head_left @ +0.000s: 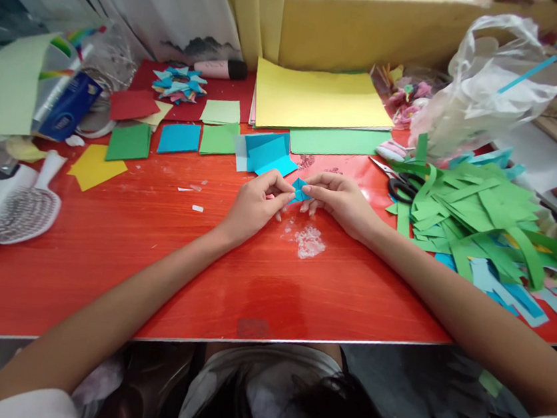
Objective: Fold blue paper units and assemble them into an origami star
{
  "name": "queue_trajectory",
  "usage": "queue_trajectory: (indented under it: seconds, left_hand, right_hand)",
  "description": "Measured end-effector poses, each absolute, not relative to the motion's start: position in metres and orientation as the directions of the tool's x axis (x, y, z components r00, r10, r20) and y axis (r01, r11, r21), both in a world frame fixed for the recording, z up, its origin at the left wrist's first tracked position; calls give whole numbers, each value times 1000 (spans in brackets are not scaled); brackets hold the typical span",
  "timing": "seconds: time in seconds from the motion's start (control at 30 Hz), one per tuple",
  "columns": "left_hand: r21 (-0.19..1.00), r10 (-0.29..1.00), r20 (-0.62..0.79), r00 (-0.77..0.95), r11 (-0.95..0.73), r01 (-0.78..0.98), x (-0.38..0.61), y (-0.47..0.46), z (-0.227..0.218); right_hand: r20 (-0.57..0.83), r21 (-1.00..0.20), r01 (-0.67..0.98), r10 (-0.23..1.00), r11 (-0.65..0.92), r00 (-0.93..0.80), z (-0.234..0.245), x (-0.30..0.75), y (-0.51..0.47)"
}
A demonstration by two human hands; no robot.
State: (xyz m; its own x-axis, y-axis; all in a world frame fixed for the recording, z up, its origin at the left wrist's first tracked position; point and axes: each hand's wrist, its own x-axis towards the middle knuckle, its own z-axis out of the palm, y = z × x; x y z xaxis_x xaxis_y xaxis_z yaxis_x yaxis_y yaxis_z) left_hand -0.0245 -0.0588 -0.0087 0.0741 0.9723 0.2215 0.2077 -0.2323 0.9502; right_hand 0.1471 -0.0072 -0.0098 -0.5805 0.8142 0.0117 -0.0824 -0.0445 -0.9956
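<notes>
A small folded piece of blue paper (pixel 301 190) is held between my two hands just above the red table (pixel 153 248). My left hand (pixel 256 205) pinches its left side with thumb and fingertips closed. My right hand (pixel 338 201) pinches its right side, fingers curled. Just behind the hands lies a larger folded blue sheet (pixel 269 153). A white smear of dried glue (pixel 309 242) marks the table right in front of my hands.
Coloured paper squares (pixel 178 138) and a blue-and-white paper star (pixel 179 84) lie at the back left. A yellow sheet stack (pixel 316 96) sits behind. Scissors (pixel 402 179), green paper strips (pixel 473 214) and a plastic bag (pixel 489 79) fill the right. A white hairbrush (pixel 27 210) lies left.
</notes>
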Motion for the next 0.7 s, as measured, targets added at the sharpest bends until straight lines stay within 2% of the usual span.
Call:
queue_trajectory:
  seconds: [0.4,0.6,0.7]
  left_hand:
    - [959,980,182,77,-194,209,-25,-55,-4]
    - [992,992,126,6,-126,19,-25,-53,-6]
    - [997,996,68,53,-67,-25,-23,-54,-4]
  right_hand:
    - [46,-998,-52,806,19,-589,-9,146,-10]
    - [41,-998,-60,832,9,-553,-7,144,-10]
    - [19,-1000,-11,813,16,-582,-4,144,-12]
